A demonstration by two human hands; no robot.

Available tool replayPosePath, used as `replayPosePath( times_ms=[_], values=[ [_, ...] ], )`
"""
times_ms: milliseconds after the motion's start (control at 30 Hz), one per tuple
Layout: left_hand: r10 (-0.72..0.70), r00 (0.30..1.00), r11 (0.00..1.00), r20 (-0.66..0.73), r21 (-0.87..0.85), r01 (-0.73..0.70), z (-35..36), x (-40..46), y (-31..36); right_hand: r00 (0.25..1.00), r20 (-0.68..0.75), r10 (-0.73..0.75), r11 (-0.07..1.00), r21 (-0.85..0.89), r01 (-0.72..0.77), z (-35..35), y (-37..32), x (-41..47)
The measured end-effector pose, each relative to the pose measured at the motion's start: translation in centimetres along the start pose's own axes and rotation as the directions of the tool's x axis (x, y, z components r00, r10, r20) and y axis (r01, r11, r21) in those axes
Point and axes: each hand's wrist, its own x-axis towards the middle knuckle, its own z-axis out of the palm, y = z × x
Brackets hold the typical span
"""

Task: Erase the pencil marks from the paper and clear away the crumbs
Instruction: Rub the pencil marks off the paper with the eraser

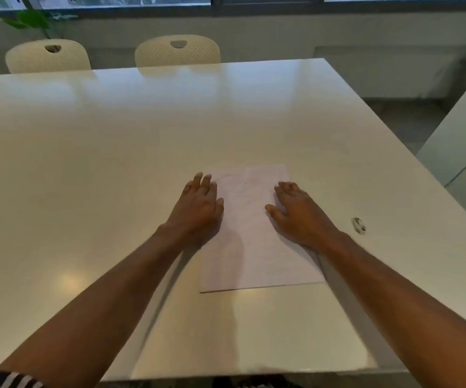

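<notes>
- The paper (257,242) lies flat on the bench (114,163), toward the near right part of it, its near edge set back a little from the bench's near edge
- The left hand (198,211) rests palm down with straight, slightly spread fingers on the paper's left edge, partly on the bench; it holds nothing
- The right hand (296,214) lies palm down on the paper's right side, fingers straight and thumb out toward the middle; it too holds nothing
- Both hands look to be pinning or smoothing the sheet, not rubbing at it
- A small round thing (359,226) sits on the bench off the paper's right side, near the bench's right edge, well apart from either hand; it may be the eraser, but it is too small to tell
- Very faint lines show on the far half of the paper; whether they are pencil marks left to rub out or only traces, I cannot say
- No crumbs can be made out on the paper or the bench, though the picture is too soft to rule out fine ones
- My judgement: with no eraser in hand, this is either the very start or the very end of the job; the faint lines lean toward erasing left to do, with the crumb sweep to follow
- Two chairs (177,51) stand at the bench's far edge
</notes>
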Motion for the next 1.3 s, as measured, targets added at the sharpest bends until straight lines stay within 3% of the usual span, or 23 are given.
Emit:
replayPosePath(
  times_ms=[233,433,567,700,800,900,967,1067,1133,1233,1300],
  values=[
    [-0.031,0.999,0.993,0.043,-0.113,0.036,0.8,-0.3,0.1,0.999,0.007,0.033,0.999,-0.033,-0.033,0.7,0.2,-0.2],
    [-0.012,0.998,1.000,0.055,-0.020,0.013,0.1,0.3,-0.2,1.000,0.009,0.030,1.000,-0.010,-0.029,0.8,0.2,-0.2],
    [0.001,1.000,0.994,-0.015,0.105,0.001,-0.1,0.4,-0.3,0.998,-0.015,0.060,0.992,0.108,-0.058,0.1,0.2,-0.3],
    [0.009,0.999,0.996,-0.038,0.086,-0.006,0.0,0.8,-0.7,0.985,-0.029,0.172,0.950,0.269,-0.158,-1.2,0.7,-0.3],
    [0.025,0.999,0.998,-0.047,0.063,-0.022,-0.1,1.4,-1.1,0.935,-0.139,0.327,0.905,0.330,-0.268,-2.8,2.3,-1.2],
    [0.026,0.999,0.999,-0.029,0.040,-0.025,0.2,1.8,-1.5,0.832,-0.219,0.509,0.843,0.321,-0.431,-4.8,4.7,-2.9],
    [0.020,1.000,1.000,-0.018,0.021,-0.020,0.3,1.9,-1.7,0.771,-0.169,0.614,0.783,0.252,-0.568,-6.3,6.1,-4.3],
    [0.017,1.000,1.000,-0.015,-0.017,-0.017,0.3,1.8,-1.8,0.705,0.038,0.708,0.699,0.102,-0.708,-7.6,6.4,-6.1],
    [0.021,0.999,0.999,-0.025,-0.044,-0.022,0.3,1.8,-1.8,0.705,0.087,0.704,0.706,0.021,-0.708,-7.4,5.9,-6.7],
    [0.008,1.000,0.995,-0.015,-0.103,-0.009,0.2,1.7,-1.9,0.726,0.037,0.687,0.727,-0.027,-0.686,-6.6,5.5,-6.8],
    [-0.002,1.000,0.989,-0.023,-0.149,-0.002,0.2,1.4,-1.9,0.738,-0.017,0.675,0.736,0.089,-0.671,-6.2,5.3,-6.5]
  ],
)
